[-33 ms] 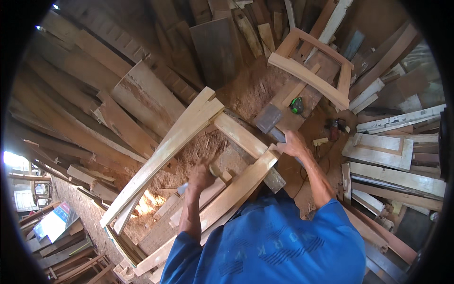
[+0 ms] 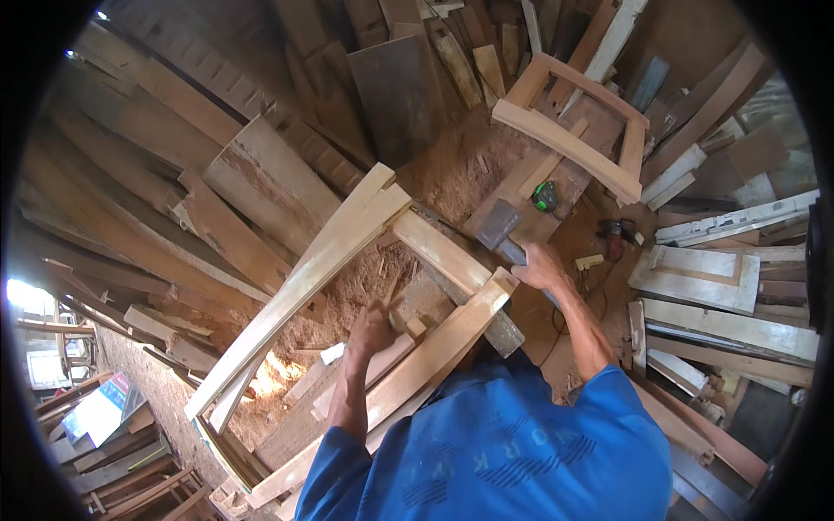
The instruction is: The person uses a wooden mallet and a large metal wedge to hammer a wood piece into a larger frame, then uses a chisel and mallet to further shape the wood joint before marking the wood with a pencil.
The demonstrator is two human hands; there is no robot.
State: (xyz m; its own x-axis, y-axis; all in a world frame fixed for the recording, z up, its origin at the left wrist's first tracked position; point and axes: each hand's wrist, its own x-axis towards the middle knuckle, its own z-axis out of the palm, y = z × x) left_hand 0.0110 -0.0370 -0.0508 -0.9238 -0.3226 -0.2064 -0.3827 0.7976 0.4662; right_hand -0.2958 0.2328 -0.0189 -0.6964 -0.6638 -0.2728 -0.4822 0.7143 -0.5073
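Note:
My right hand [image 2: 540, 265] is closed round the grey handle of a mallet [image 2: 498, 224], its blocky head up and to the left of my fist. My left hand [image 2: 372, 330] is a closed fist over the inside of a large pale wooden frame [image 2: 300, 291]. It grips a slim tool that looks like a chisel, with a bright flat end [image 2: 332, 353] showing by the wrist; the fingers hide most of it. The frame's near curved rail [image 2: 434, 347] lies in front of my body, and its short end rail [image 2: 441, 252] runs close to the mallet.
A smaller wooden frame [image 2: 569, 130] lies at the far right by a green and black tool [image 2: 545, 196]. A red power tool [image 2: 617, 239] and its cord are on the floor at right. Boards [image 2: 261, 174] lean at the back left; more timber [image 2: 730, 326] is stacked right.
The mallet has shifted slightly right and its head has tilted. My left hand has turned a little, and the bright end beside its wrist shows more clearly.

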